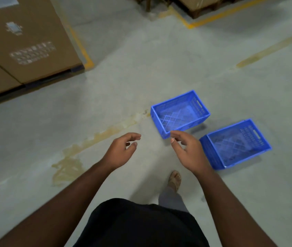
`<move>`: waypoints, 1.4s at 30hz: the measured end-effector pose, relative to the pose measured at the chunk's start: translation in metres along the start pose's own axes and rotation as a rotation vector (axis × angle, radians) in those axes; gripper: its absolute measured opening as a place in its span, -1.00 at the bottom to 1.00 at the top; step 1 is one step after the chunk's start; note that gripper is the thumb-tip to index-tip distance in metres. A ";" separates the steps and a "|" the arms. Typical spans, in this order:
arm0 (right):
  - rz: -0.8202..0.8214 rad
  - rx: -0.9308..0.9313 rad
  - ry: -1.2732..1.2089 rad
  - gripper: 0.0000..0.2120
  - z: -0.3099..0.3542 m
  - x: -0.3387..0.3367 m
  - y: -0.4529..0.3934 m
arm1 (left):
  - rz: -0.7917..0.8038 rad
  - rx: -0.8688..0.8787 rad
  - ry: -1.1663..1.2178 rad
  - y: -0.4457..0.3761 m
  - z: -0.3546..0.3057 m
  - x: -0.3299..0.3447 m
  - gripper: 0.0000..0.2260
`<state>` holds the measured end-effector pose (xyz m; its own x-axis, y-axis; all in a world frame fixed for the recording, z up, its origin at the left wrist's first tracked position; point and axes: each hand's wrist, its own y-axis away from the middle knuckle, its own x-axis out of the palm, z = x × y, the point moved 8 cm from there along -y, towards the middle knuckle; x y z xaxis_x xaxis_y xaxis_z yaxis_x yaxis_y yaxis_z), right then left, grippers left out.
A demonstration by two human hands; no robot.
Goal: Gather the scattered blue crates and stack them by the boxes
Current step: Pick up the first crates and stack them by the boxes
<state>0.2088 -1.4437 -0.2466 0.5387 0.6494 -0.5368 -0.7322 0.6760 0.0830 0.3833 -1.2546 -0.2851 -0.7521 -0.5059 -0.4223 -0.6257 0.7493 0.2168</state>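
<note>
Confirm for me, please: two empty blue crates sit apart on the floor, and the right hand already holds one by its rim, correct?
Not quite. The head view shows the right hand open and empty above the floor, holding neither blue crate. Both crates sit empty and apart.

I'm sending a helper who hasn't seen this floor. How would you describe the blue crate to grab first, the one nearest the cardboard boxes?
Start at the big cardboard boxes on the left, then look right across the grey concrete floor. Two open blue crates sit there, apart. Take the farther crate, which lies at the end of the yellowish stain line, just beyond the right hand; the other crate lies nearer and farther right.
</note>
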 end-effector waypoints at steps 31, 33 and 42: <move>0.170 0.671 0.313 -0.24 -0.675 0.029 -0.587 | -0.077 -1.280 0.130 -0.531 0.395 0.414 0.13; 0.023 0.696 0.370 -0.23 -0.718 0.014 -0.596 | -0.106 -1.366 0.052 -0.544 0.390 0.429 -0.01; -0.058 0.883 0.440 -0.54 -0.793 -0.010 -0.602 | -0.456 -1.555 -0.057 -0.532 0.430 0.426 -0.17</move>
<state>0.3138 -2.1330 -0.9573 0.2298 0.5403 -0.8095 -0.0386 0.8362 0.5471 0.4849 -1.6853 -0.9592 -0.4691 -0.5108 -0.7204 -0.4034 -0.6017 0.6893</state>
